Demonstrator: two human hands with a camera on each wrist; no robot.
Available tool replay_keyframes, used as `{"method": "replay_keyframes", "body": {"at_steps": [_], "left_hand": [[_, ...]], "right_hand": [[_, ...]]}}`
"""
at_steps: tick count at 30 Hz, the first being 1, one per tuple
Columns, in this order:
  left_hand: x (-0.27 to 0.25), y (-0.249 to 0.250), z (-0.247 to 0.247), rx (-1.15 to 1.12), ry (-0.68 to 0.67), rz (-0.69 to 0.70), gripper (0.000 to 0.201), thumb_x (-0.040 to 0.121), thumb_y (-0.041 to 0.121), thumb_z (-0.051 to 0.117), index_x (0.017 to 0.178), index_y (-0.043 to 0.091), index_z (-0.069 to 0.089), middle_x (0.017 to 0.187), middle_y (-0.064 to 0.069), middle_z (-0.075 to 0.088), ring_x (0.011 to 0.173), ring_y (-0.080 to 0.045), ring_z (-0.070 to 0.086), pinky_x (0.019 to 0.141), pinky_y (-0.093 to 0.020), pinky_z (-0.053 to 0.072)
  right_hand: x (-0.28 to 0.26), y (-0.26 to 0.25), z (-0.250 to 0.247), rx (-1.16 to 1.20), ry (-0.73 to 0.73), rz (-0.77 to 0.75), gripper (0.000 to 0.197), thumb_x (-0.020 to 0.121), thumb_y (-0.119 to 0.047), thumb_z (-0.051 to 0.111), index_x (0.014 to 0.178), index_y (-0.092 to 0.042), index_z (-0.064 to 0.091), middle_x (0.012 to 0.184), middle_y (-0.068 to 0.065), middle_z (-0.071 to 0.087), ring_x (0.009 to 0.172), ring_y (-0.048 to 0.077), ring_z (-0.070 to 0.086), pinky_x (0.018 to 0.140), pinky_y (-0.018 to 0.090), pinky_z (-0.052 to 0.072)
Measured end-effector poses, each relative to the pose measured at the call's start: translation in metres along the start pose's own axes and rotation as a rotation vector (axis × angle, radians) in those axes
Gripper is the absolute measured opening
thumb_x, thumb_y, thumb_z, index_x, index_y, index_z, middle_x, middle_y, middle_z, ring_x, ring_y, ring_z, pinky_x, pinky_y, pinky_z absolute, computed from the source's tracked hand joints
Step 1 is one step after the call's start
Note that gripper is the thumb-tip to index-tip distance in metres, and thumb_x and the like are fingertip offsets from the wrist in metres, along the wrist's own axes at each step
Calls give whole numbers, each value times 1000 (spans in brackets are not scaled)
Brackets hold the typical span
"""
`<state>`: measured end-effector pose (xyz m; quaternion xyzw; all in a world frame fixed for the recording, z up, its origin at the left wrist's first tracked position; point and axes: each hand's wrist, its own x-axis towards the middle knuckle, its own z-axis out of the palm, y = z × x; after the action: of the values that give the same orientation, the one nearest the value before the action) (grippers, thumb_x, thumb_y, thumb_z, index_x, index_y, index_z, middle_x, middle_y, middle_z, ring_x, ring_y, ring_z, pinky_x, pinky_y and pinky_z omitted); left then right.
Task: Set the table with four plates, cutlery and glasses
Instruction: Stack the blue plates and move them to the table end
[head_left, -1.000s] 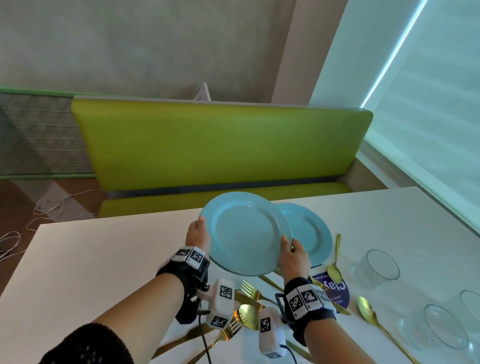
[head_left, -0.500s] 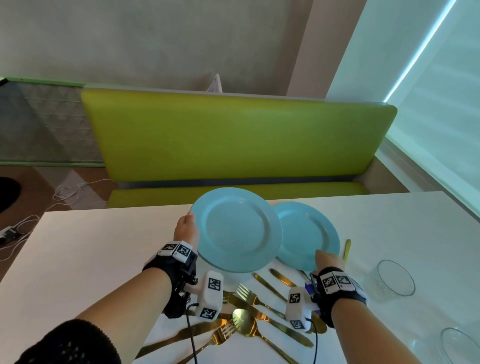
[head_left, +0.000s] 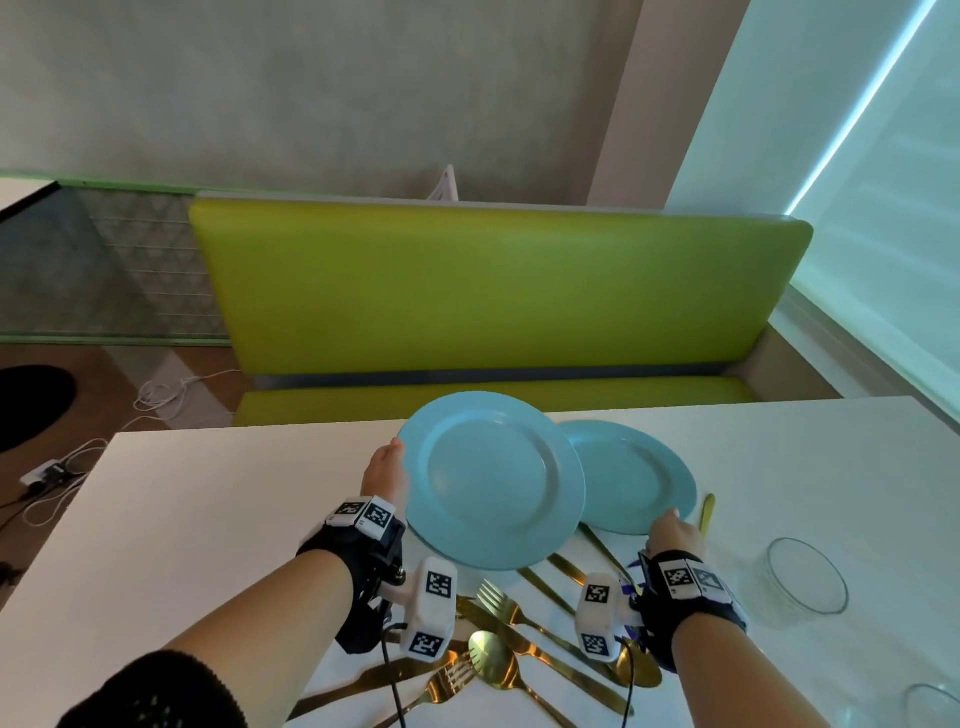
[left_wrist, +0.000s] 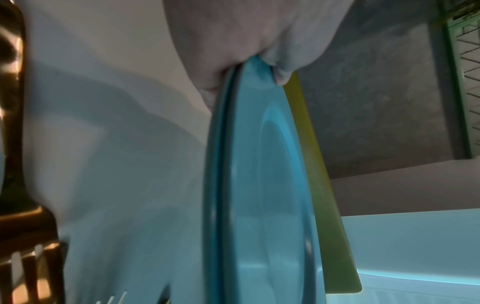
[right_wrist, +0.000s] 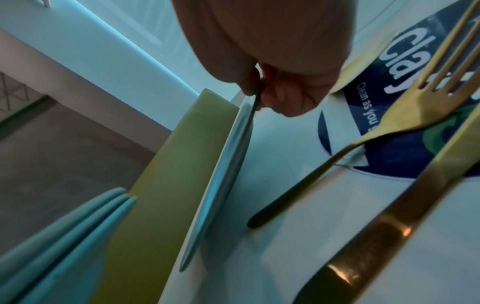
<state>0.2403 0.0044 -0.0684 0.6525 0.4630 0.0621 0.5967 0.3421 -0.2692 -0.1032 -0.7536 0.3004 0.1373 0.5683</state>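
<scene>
Left hand (head_left: 385, 470) grips raised round blue plates (head_left: 491, 480), right hand (head_left: 674, 531) pinches another blue plate (head_left: 631, 475) on the white table (head_left: 208, 499) before a green bench (head_left: 493, 291).

Cool daylight from the right, with soft wrist views

In the head view, light came through the pale translucent window blind (head_left: 883, 218) at the upper right, with a bright strip along its edge; straight lines bowed towards the frame edges. The glossy gold cutlery (head_left: 511, 623) at the bottom carried warm glints. Both wrist views were dimmer, blue-tinted and blurred, and the gold fork (left_wrist: 28, 236) at the left wrist view's left edge was badly out of focus.
</scene>
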Motion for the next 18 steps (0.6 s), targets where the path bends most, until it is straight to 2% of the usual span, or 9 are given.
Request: {"method": "replay_keyframes", "body": {"at_steps": [4,7,12,14,16,18], "left_hand": [[-3,1,1,-65,-32,-2,47,102,32,27,132,2,46,139,-18,48,126,-33,47,106,-35,36],[-8,4,0,-81,-51,9,47,101,31,28,130,1,49,137,-18,50,123,-32,50,102,-34,37],[-12,2,-8,-117,-69,23,47,101,32,27,130,1,49,137,-19,50,124,-34,49,107,-40,38],[-14,0,-14,-128,-74,27,48,101,33,28,129,1,50,135,-19,51,124,-34,49,107,-42,38],[-15,-3,-23,-153,-76,19,47,100,33,29,127,1,51,134,-20,52,123,-35,50,107,-43,38],[-15,-8,-36,-175,-73,15,47,100,34,31,126,1,52,134,-20,52,122,-35,51,107,-45,38]], "right_hand": [[-5,-11,0,40,-4,-47,47,102,-23,30,132,12,40,134,31,47,122,44,49,101,50,42],[-17,-18,3,62,20,-82,47,102,-24,31,131,12,42,132,31,49,120,44,50,100,51,43],[-41,-22,13,179,76,-92,42,102,-19,26,127,7,47,129,28,51,118,40,51,103,47,40],[-56,-22,22,94,56,-146,42,102,-19,26,129,7,46,132,27,49,123,39,47,105,44,37],[-72,-18,36,-8,24,-237,48,101,-27,27,127,7,49,132,26,51,122,40,48,106,48,37],[-82,-9,55,-3,-15,-235,49,100,-29,29,122,8,52,129,24,53,119,39,51,104,51,39]]}}
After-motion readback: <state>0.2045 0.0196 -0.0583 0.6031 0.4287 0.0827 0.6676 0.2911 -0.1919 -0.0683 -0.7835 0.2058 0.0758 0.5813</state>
